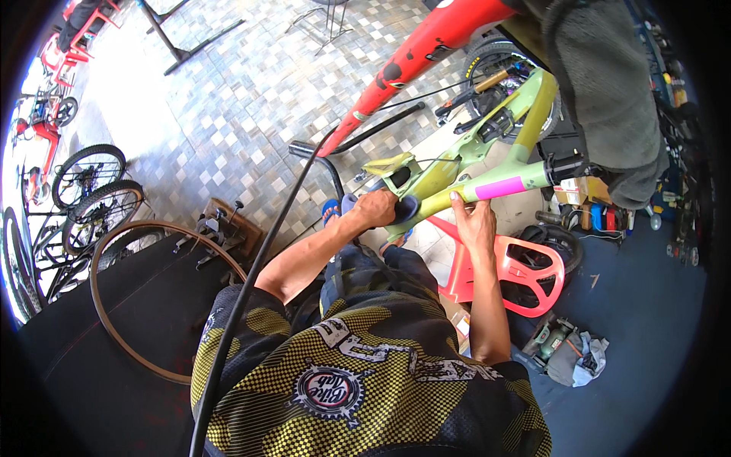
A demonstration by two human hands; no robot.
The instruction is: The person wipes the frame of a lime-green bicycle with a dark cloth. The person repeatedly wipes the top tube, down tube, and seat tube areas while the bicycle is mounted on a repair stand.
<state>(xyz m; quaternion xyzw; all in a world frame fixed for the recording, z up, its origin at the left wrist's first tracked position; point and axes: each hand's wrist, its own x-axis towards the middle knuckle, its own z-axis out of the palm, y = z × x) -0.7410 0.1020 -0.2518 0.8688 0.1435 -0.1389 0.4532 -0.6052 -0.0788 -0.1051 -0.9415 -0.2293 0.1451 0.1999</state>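
Note:
A green and yellow bicycle frame [435, 202] with a magenta patch hangs at a slant before me. My right hand [477, 222] grips its near tube from below, thumb up against the side, left of the magenta patch. My left hand [375, 208] is closed at the lower left end of the frame. Dark grey-blue material [407, 208], which looks like cloth, shows on both sides of that fist and curves against the tube. The left fingertips are partly hidden. At the right, the frame's end meets a black clamp-like part [565, 165] near a hanging grey cloth [605, 107].
A red tube [426, 49] slants across above the frame, and a thin black cable [263, 282] passes on my left. A red plastic stool [533, 276] stands below my right arm. Bicycle wheels [90, 175] and a bare rim [95, 293] are at the left. Tools [594, 217] crowd the right.

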